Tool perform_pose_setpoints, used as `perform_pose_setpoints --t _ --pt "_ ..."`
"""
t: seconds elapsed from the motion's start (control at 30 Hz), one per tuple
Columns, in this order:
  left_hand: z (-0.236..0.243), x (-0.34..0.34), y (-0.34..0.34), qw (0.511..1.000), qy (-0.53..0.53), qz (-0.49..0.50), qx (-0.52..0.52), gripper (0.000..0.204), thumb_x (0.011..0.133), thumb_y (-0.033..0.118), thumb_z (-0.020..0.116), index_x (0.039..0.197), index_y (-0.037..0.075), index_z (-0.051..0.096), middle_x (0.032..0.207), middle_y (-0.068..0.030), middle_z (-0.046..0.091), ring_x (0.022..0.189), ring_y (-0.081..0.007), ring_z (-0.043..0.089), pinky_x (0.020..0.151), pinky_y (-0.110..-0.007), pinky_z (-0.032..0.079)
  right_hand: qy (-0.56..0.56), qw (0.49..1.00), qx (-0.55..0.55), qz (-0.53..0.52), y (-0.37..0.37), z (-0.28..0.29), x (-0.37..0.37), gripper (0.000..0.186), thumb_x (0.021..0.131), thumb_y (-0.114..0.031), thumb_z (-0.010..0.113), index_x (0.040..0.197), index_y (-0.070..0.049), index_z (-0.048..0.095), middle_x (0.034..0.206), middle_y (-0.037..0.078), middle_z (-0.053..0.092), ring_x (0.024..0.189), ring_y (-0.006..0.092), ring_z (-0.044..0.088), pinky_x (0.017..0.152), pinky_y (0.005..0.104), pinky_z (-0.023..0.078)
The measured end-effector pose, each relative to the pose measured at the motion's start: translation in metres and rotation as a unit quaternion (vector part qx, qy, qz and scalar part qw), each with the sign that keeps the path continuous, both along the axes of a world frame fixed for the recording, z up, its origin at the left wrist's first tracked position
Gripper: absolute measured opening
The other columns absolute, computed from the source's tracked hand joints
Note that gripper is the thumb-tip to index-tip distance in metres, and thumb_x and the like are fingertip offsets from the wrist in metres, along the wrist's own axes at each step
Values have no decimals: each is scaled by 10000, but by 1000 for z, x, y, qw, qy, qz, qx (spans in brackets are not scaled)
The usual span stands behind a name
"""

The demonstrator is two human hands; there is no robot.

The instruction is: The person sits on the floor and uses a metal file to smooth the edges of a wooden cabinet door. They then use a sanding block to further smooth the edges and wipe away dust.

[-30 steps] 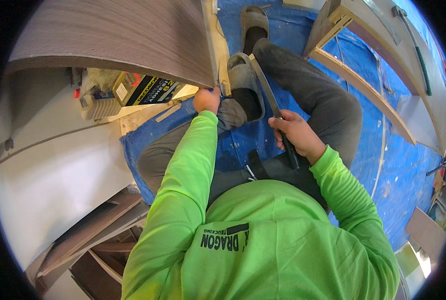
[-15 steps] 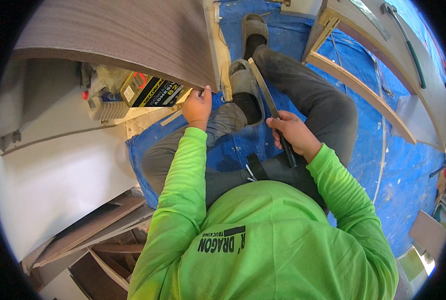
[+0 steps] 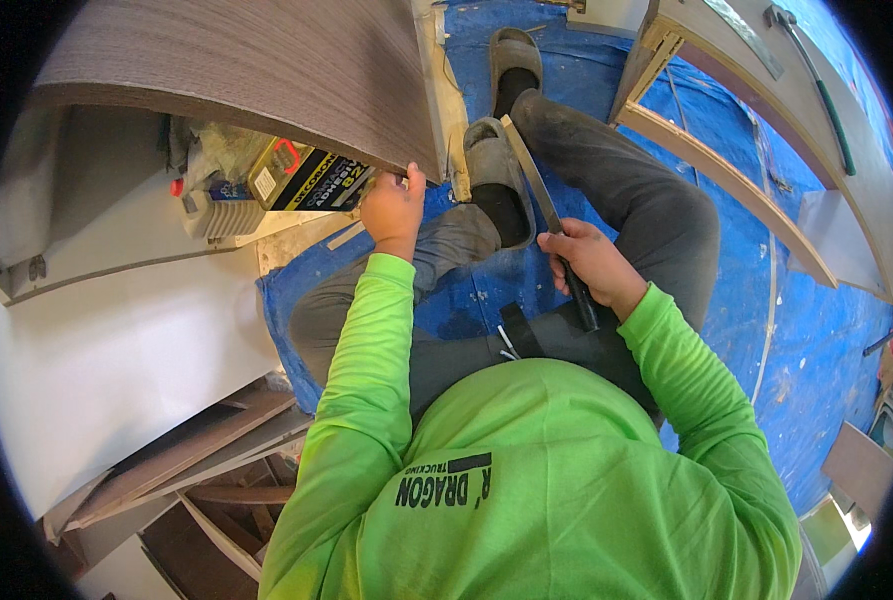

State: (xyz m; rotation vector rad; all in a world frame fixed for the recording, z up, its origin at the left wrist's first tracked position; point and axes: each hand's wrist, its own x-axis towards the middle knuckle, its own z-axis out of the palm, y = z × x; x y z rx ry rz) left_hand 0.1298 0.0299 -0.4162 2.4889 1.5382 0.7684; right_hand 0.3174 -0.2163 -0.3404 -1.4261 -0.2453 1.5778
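My left hand (image 3: 392, 210) grips the lower edge of a dark wood-grain panel (image 3: 256, 55) at upper left, some fingers hidden by it. My right hand (image 3: 594, 268) is closed round the black handle of a long flat steel tool (image 3: 532, 170), like a file or blade, which points up and away over my feet. Below the panel are a dark-and-yellow adhesive can (image 3: 301, 180) and a pale plastic jug (image 3: 216, 215). A pale wooden edge strip (image 3: 431, 60) runs along the panel's right side.
I sit cross-legged in grey slippers (image 3: 491, 160) on a blue tarp (image 3: 806, 380). An open wooden frame (image 3: 726, 190) stands at right, with a hammer (image 3: 821, 90) on it. A white panel (image 3: 116, 350) is at left; curved wooden pieces (image 3: 216, 450) lie at lower left.
My left hand has shifted left and slightly down along the panel's edge since a second ago. My right hand and its tool have stayed nearly where they were.
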Motion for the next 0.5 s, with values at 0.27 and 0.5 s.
perform_pose_setpoints --t 0.27,0.5 --pt "3 -3 -3 1000 8 -1 -26 436 844 482 689 794 50 688 766 -158 709 728 -374 695 666 -484 548 1 1000 5 2 0 -6 1 197 986 -209 631 918 -46 544 625 52 540 492 176 543 437 319 428" --pt "-4 3 5 998 28 42 -40 468 825 501 720 823 37 661 778 -162 708 744 -369 694 676 -489 539 -2 1000 -3 6 0 -3 0 189 986 -203 628 934 -39 550 629 57 541 487 180 541 435 321 430"
